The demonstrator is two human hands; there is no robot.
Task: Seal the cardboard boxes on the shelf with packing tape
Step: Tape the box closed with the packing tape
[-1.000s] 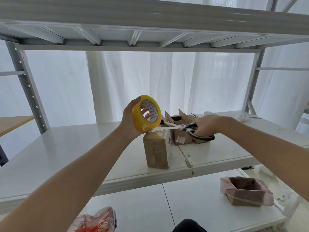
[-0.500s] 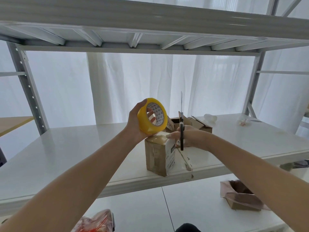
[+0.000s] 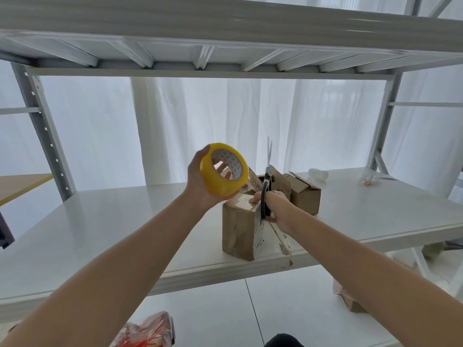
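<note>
Now the left hand (image 3: pixel 198 186) grips the tape roll (image 3: pixel 223 169) at ten o'clock of the box (image 3: pixel 240 227), while the right hand (image 3: pixel 276 209), clutching upright scissors (image 3: pixel 266 194), pins the strip — keep it taut, I'd say, before snipping.

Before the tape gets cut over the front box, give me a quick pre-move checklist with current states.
1. Tape roll gripped in left hand: ok.
2. Scissors in right hand: ok, blades point up.
3. Right hand pressing on front box top: ok.
4. Tape strip running from roll to box: cannot tell.
5. Front box flaps closed: ok.
6. Boxes behind closed: not ok, flaps open.
</note>
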